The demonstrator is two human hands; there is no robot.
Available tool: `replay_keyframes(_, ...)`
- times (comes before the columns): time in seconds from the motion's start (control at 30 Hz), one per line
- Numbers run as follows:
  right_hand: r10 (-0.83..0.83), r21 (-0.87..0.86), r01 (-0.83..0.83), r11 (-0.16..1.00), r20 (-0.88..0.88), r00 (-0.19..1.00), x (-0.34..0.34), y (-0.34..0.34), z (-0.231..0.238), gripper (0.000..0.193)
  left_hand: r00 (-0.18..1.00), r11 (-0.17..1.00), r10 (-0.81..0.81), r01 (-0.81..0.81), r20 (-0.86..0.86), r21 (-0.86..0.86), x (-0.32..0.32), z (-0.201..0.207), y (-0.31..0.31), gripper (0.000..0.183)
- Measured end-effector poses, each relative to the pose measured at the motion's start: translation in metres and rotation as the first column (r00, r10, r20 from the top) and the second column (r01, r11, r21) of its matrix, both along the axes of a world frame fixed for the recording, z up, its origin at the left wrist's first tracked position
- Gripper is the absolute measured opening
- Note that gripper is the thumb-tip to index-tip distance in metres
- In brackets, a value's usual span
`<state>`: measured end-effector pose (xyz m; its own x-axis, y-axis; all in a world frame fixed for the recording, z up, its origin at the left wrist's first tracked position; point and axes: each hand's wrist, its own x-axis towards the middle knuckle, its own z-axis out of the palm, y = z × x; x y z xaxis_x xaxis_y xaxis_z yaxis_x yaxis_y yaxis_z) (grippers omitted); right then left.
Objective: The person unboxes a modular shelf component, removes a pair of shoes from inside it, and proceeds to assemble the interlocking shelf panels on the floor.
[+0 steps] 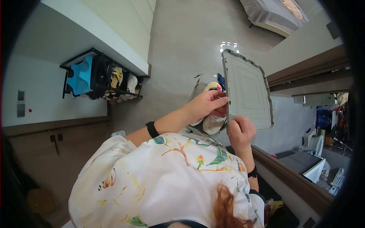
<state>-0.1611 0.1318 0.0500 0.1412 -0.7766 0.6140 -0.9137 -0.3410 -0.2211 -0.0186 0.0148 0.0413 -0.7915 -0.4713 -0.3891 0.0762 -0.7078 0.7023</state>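
Note:
A grey plastic lid [248, 89] with a ribbed, notched rim stands tilted up in front of me. My right hand [241, 131] is closed at its near left corner, knuckles up. At the lid's left edge my left hand [207, 103] has its thumb and fingers drawn together, pinching the rim. Beneath my hands is a grey bin [197, 90], partly hidden by the lid and my left arm. Inside it lie shoes, one a pale shoe [213, 124] that looks wrapped in clear plastic. A white shoe with coloured trim [213, 86] shows just beyond my left fingers.
To the left stands a black rack [114, 88] with shoes and a blue plastic stool [80, 76]. A bed [262, 13] is at the far right. A brown door frame [292, 176] runs along my right, with a white fan [318, 145] beyond. Grey floor [182, 41] stretches ahead.

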Motion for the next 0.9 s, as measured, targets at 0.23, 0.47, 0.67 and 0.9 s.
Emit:
replay_keyframes(0.23,-0.278,-0.096,0.308,0.946,0.239,0.930,-0.035,-0.009,0.014,0.021,0.988,0.975,0.152,-0.150,-0.005,-0.164,0.004,-0.014,-0.010,0.030)
replay_keyframes(0.47,-0.252,0.104,0.393,0.913,0.903,0.347,-0.090,0.007,0.023,0.023,0.922,0.917,0.366,-0.335,0.126,-0.215,0.042,-0.028,-0.028,0.023)
replay_keyframes(0.67,-0.226,0.099,0.461,0.882,0.947,0.228,-0.086,0.006,0.034,0.021,0.903,0.901,0.412,-0.384,0.123,-0.200,0.056,-0.038,-0.030,0.021)
replay_keyframes(0.9,-0.354,0.089,0.418,0.904,0.703,0.617,-0.071,0.014,0.030,0.019,0.916,0.909,0.391,-0.369,0.089,-0.192,0.060,-0.044,-0.030,0.021)
